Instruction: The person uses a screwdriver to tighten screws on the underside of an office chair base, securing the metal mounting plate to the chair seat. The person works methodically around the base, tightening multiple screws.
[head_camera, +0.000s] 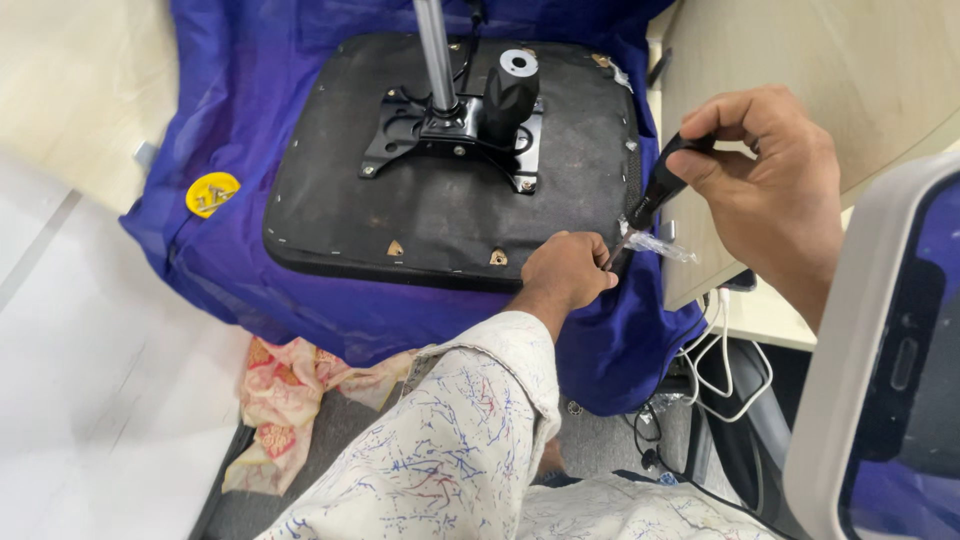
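A long sleeve (470, 430) of off-white fabric is worn on the left arm, reaching down to the wrist. The cloth is covered all over with thin scribbled lines, mostly blue, with a few strokes of red and darker tones mixed in. The cuff (505, 345) is seen as a wide, loose band, edged with a stitched seam and slightly creased. The same patterned fabric is seen again at the bottom of the view, over the lap or torso (620, 510). The left hand (565, 272) is left bare. The right hand (770, 190) and its wrist are uncovered too; no sleeve, ring or watch is seen on them.
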